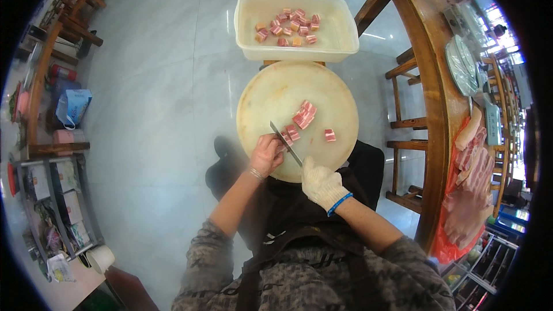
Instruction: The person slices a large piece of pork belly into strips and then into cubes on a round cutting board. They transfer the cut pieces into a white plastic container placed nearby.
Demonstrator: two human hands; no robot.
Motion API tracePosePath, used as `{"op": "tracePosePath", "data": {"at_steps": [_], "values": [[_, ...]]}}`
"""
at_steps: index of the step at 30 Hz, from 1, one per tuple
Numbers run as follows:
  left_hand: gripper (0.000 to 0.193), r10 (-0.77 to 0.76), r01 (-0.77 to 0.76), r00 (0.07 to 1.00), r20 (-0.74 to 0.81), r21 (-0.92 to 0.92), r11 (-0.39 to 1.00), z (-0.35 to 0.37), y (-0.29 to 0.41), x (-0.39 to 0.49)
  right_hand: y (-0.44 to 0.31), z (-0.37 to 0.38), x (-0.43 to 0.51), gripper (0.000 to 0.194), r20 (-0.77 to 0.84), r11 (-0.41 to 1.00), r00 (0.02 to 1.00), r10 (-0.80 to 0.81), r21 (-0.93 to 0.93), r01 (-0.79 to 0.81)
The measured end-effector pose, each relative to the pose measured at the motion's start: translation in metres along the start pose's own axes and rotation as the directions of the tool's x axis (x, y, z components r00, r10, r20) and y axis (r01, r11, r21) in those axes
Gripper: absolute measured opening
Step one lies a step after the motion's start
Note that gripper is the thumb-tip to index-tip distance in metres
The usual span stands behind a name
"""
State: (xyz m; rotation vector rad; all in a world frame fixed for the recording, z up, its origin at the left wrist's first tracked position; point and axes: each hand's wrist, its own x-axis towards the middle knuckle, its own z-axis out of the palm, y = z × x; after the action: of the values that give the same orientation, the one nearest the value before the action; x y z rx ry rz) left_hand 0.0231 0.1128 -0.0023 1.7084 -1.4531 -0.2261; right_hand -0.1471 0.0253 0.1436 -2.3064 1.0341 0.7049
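My bare left hand [268, 154] presses on a piece of pork belly at the lower left of a round, pale chopping board [263, 90]. My right hand [322, 181], in a white knitted glove with a blue cuff, grips a knife [286, 143], its blade slanting across the board beside my left fingers. Cut pork belly pieces [292, 132] lie just right of the blade. Above them sits a larger group of pork pieces [305, 115], and one separate cube [330, 135] lies to the right. The knife's handle is hidden in the glove.
Beyond the board stands a translucent plastic tub [298, 54] with several pork cubes [295, 25] in it. On the right, a wooden table [425, 95] bears pork belly slabs [473, 181] on a red plastic bag and wrapped dishes [461, 65]. Shelving [54, 207] stands at the left.
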Motion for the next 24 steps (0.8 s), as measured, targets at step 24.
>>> {"op": "tracePosePath", "data": {"at_steps": [24], "values": [[0.036, -0.106, 0.111, 0.987, -0.121, 0.034, 0.993, 0.023, 0.016, 0.001, 0.016, -0.026, 0.021, 0.044, -0.100, 0.999, 0.995, 0.021, 0.050, -0.016]]}}
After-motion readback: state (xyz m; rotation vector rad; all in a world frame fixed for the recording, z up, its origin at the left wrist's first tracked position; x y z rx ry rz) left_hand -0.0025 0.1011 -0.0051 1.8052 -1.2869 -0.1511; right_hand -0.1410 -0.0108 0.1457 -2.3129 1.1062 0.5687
